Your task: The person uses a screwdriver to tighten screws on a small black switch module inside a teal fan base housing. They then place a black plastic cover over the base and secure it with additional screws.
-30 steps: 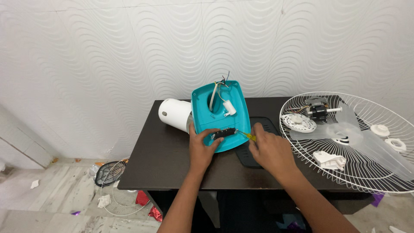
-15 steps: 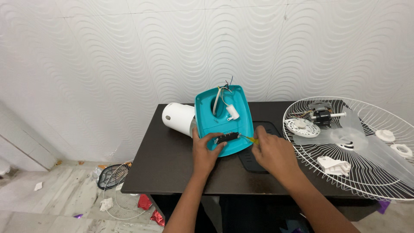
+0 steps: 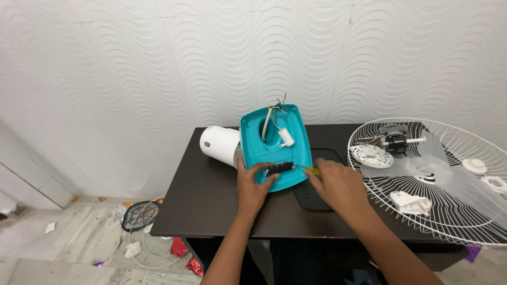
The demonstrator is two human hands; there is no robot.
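You are looking down at a dark brown table (image 3: 211,211) that is standing pushed against a white wall (image 3: 132,68) embossed with wavy ridges. Left of the table, the wall is meeting a pale tiled floor (image 3: 63,253). On that floor, just beside the table's left edge, a round wire grille (image 3: 145,237) is lying among scraps of red wrapper (image 3: 179,247) and white paper (image 3: 50,227). Even, soft light is falling across the wall above the table.
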